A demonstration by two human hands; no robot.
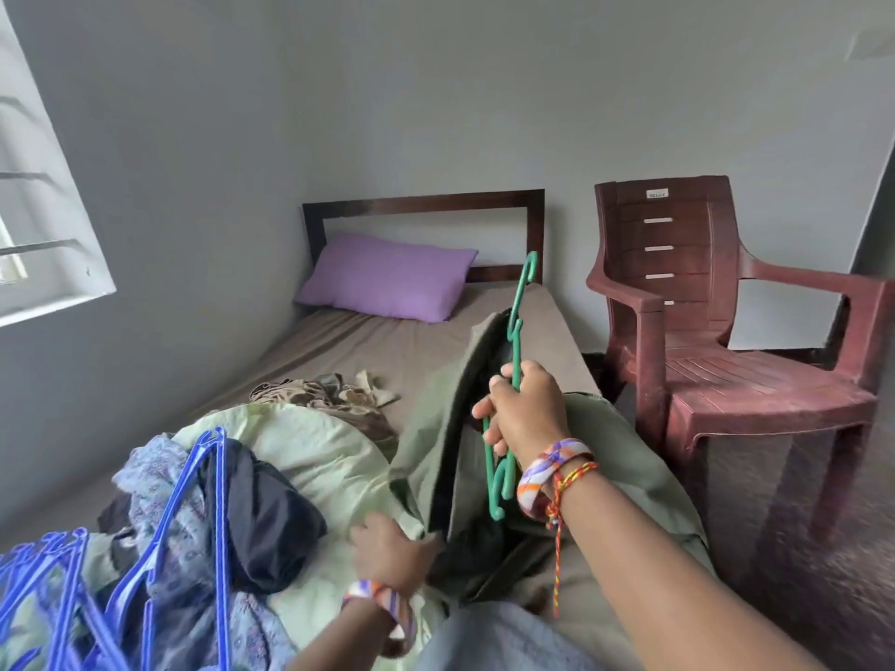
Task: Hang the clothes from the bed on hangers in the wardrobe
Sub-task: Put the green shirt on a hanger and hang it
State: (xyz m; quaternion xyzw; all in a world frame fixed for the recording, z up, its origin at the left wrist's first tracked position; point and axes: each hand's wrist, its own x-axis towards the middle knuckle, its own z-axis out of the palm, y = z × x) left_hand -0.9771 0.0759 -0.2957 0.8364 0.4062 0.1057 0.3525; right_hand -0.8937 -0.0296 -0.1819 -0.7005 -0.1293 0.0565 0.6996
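Green hanger (509, 380) upright inside olive garment (436, 457) on bed (368, 341); clothes pile (232, 501), blue hangers (160, 540) at left.

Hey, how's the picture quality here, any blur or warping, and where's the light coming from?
Head view: soft daylight from the window at left, no glare; wide-angle bending along the edges; motion blur on the left hand and floor at right; the right hand and green hanger fairly sharp.

One pillow (387, 276), one chair (726, 331)
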